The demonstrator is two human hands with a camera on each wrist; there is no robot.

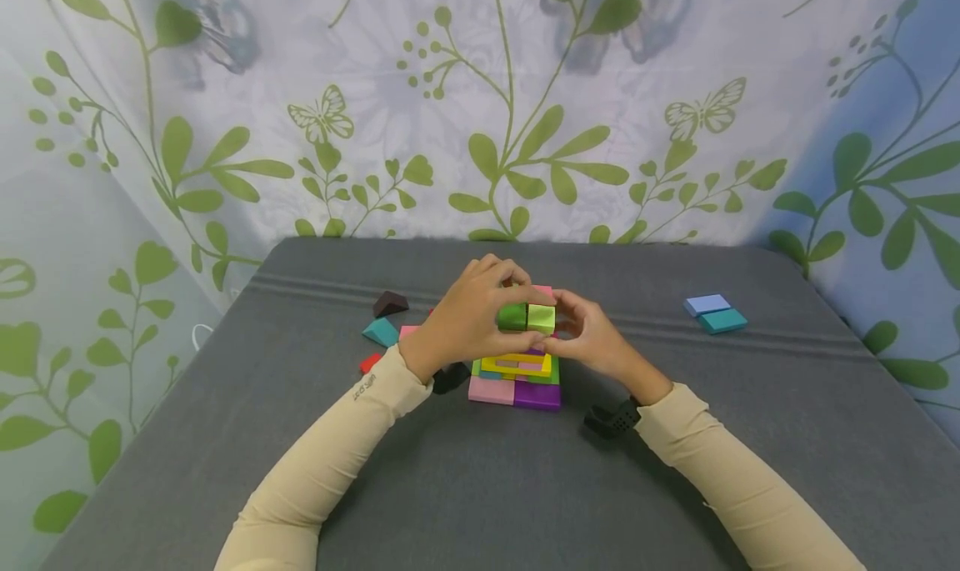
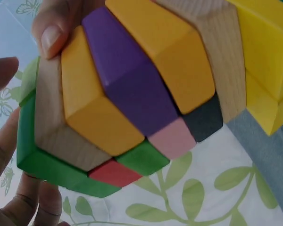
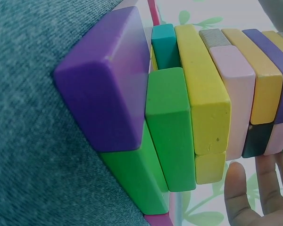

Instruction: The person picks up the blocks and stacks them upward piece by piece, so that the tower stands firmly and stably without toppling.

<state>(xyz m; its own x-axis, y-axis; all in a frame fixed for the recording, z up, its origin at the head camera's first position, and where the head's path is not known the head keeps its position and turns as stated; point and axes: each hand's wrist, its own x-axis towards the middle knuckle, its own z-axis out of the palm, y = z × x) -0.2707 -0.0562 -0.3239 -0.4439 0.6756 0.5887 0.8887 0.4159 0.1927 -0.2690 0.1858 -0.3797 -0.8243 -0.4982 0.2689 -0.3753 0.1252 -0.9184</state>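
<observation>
A tower of colored wooden blocks [image 1: 516, 365] stands on the grey table. On top, a dark green block [image 1: 512, 317] and a light green block [image 1: 542, 319] sit side by side. My left hand [image 1: 463, 314] reaches over and grips the dark green block, thumb in front. From the other side my right hand [image 1: 596, 338] holds the light green one, its thumb low at the near edge. In the left wrist view, a wooden block [image 2: 49, 113] and a purple block [image 2: 132, 82] belong to the upper layers. The right wrist view shows the purple base block [image 3: 104, 80].
Right of the tower lie a light blue block [image 1: 707, 305] and a teal block [image 1: 722, 320]. On the left are a dark brown triangular block [image 1: 390, 304], a teal triangular block [image 1: 381, 332] and a red block [image 1: 370, 363]. A leaf-patterned curtain [image 1: 420, 121] hangs behind the table.
</observation>
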